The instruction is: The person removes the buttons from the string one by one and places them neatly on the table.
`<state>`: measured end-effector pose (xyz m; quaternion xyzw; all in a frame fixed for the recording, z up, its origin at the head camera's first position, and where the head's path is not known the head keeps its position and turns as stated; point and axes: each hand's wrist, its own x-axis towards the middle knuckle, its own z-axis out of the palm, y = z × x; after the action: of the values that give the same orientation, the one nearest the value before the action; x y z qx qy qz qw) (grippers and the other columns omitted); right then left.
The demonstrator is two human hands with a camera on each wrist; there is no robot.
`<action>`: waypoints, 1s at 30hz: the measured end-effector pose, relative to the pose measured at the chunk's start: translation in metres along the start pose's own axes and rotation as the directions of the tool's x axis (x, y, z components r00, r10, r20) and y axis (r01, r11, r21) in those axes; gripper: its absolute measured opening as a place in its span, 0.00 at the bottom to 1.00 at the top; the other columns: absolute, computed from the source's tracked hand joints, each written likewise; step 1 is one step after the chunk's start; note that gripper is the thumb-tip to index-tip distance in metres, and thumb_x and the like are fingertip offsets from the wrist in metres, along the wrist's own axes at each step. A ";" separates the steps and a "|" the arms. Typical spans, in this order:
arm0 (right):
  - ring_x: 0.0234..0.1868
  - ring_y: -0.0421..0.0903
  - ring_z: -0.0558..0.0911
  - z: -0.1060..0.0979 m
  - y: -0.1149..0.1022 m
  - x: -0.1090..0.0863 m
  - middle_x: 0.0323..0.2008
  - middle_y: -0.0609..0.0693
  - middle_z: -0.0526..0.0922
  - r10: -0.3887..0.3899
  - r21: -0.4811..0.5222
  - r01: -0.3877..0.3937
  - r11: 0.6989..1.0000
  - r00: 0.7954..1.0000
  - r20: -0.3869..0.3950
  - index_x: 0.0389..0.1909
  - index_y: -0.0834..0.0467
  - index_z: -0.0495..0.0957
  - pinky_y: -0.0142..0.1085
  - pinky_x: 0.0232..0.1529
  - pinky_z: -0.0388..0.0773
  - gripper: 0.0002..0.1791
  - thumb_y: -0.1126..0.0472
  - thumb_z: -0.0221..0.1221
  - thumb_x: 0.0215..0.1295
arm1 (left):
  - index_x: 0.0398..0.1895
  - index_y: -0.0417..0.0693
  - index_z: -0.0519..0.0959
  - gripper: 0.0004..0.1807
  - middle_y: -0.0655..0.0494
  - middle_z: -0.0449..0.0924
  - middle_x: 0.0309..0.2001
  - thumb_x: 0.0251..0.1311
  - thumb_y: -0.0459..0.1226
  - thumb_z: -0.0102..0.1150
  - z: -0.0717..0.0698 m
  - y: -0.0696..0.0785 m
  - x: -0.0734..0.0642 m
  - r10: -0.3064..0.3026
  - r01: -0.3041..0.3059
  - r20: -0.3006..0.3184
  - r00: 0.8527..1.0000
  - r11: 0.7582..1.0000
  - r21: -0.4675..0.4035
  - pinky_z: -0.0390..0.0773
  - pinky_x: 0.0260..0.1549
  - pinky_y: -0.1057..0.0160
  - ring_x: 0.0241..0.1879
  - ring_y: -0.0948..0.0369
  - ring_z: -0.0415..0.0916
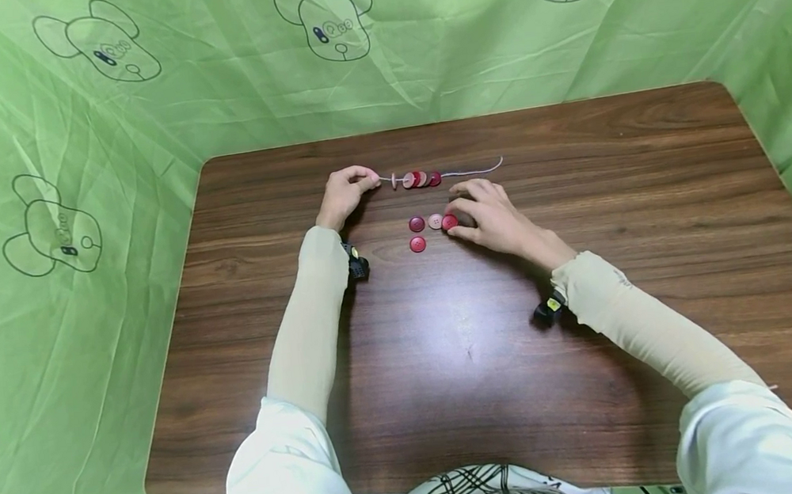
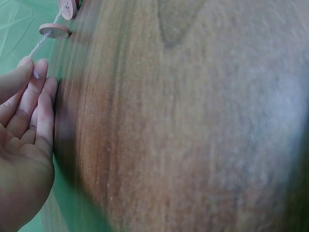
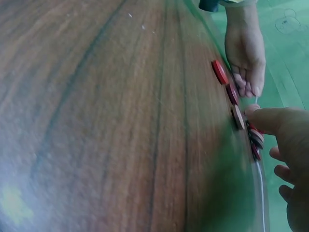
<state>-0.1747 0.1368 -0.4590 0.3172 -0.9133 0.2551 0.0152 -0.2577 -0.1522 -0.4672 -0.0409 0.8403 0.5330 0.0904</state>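
Observation:
My left hand (image 1: 346, 191) pinches one end of a thin pale cord (image 1: 468, 172) between thumb and forefinger. Several pink and red buttons are threaded on the cord. One pink button (image 2: 54, 31) stands on edge nearest the left fingertips, apart from the bunched ones (image 1: 418, 180). Nearer to me, my right hand (image 1: 493, 214) has thumb and forefinger on opposite edges of a red button (image 1: 449, 222); in the right wrist view the thumb hides it. Beside that button lies a loose pink button (image 1: 435, 222), with a dark red button (image 1: 417, 224) to its left.
Another red button (image 1: 418, 244) lies just in front of the dark red one. All this is on a brown wood-grain table (image 1: 272, 370). A green cloth (image 1: 229, 72) printed with mouse-like heads hangs behind and around the table. The cord's free end curls up at the right.

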 end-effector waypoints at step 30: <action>0.65 0.58 0.62 0.016 -0.009 0.003 0.62 0.60 0.67 -0.152 -0.027 0.154 0.988 0.986 0.069 0.48 0.49 0.81 0.55 0.61 0.56 0.17 0.50 0.66 0.58 | 0.35 0.49 0.83 0.08 0.57 0.83 0.39 0.59 0.42 0.64 -0.001 -0.002 0.001 0.014 -0.014 -0.001 1.000 1.000 0.008 0.67 0.50 0.65 0.43 0.64 0.73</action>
<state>-0.1693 0.1214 -0.4680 0.3943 -0.8903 0.2277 0.0090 -0.2585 -0.1537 -0.4687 -0.0349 0.8427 0.5303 0.0864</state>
